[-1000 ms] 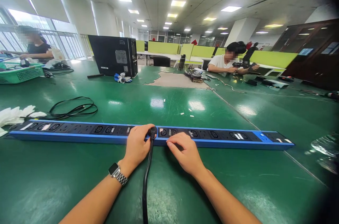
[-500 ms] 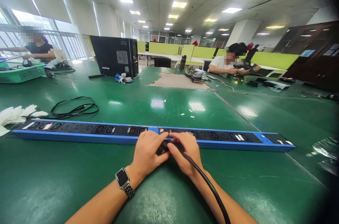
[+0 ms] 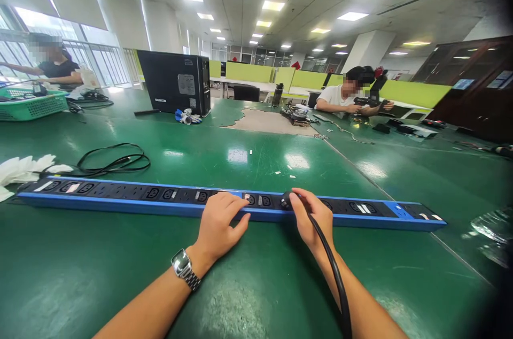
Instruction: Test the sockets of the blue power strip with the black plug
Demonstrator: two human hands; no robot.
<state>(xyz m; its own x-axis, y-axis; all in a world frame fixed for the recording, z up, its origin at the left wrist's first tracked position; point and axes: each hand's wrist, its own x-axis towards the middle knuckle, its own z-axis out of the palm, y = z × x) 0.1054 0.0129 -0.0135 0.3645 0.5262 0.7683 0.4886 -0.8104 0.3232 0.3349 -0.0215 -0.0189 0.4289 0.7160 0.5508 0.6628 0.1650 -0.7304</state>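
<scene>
A long blue power strip (image 3: 276, 216) with rows of black sockets lies across the green table. My right hand (image 3: 315, 218) is closed on a black power plug (image 3: 285, 200), held at the strip's sockets right of the middle; whether its pins are in a socket I cannot tell. From the plug a thick black cable (image 3: 335, 269) runs down over my right forearm. My left hand (image 3: 220, 226), a watch (image 3: 182, 264) on its wrist, rests at the strip's middle with thumb and fingers apart and nothing held.
Beyond the strip's left end lie a coiled black cable (image 3: 116, 170) and a white glove (image 3: 24, 170). A black computer case (image 3: 176, 82), a green basket (image 3: 36, 106) and crumpled gloves (image 3: 188, 116) stand farther back. Clear plastic (image 3: 492, 232) lies right. Two people sit across the table.
My hands have parted. The right hand has carried the plug to the right along the strip, away from the left hand, whose thumb and fingers are now spread.
</scene>
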